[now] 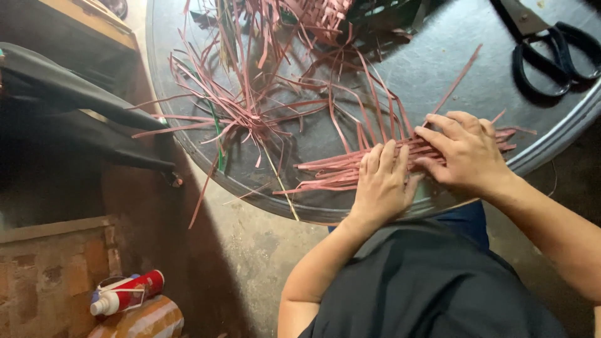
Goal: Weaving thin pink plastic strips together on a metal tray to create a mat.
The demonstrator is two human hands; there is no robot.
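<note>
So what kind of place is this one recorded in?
Probably a home craft workspace for weaving, not a factory. Both hands, left hand and right hand, press pink strips on a round dark tray, with black scissors nearby and a brick ledge beside the bare floor.

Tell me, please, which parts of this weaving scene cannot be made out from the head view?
- Woven piece: cut off by the top edge.
- Scissors: blade tips cut off by the top edge.
- Pink strips: the stretch under the left hand and right hand is hidden.
- Red and white tube: print too small.
</note>
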